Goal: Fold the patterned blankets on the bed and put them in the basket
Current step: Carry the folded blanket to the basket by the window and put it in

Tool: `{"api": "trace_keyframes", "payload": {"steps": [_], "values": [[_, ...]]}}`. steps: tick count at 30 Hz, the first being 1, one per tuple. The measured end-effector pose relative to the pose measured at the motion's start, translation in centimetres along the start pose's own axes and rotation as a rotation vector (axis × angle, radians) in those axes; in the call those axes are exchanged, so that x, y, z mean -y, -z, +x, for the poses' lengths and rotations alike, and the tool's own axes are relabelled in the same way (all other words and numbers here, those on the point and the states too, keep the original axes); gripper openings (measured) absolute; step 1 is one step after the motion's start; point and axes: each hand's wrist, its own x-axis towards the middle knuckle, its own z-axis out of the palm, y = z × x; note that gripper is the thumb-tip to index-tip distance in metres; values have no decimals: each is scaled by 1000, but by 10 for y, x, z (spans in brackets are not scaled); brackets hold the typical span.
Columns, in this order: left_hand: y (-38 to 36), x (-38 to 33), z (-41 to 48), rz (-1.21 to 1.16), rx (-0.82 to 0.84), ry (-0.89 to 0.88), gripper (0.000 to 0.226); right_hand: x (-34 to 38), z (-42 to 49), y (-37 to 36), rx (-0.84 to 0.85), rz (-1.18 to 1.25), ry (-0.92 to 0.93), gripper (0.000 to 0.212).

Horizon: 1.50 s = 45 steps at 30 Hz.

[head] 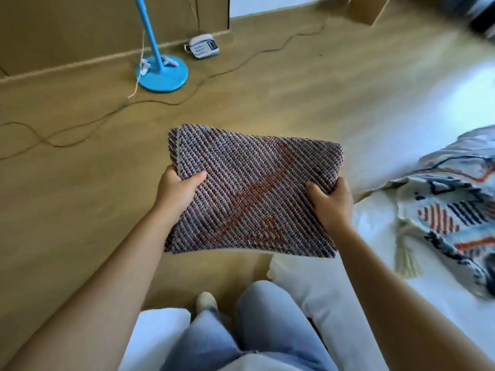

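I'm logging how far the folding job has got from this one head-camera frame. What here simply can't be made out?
- Basket: nowhere in the head view, so its place is unknown.
- Underside of the folded blanket: hidden by the blanket itself; fingers of the left hand and right hand go under it.
- Second blanket on the bed: cut off by the right edge.
- Top right corner: blurred dark shape, unidentifiable.
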Motion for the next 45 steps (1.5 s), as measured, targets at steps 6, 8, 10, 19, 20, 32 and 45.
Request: {"api": "trace_keyframes", "payload": {"steps": [6,8,10,19,20,32,45], "values": [[-117,-88,94,114,185,-87,34,-1,105,33,-220,46,-121,39],[-161,-123,125,131,231,-124,33,-1,151,46,-254,69,-135,40],[-205,-158,151,153,265,-148,34,3,197,62,-286,84,-144,41],[-380,-291,244,217,443,-218,34,14,369,130,-428,132,-208,50],[-400,-303,255,223,464,-224,33,14,388,136,-442,136,-219,50],[-645,-447,397,358,737,-268,41,19,621,198,-648,140,-419,46],[-960,-561,438,425,895,-326,44,-42,854,348,-839,165,-556,48]]}}
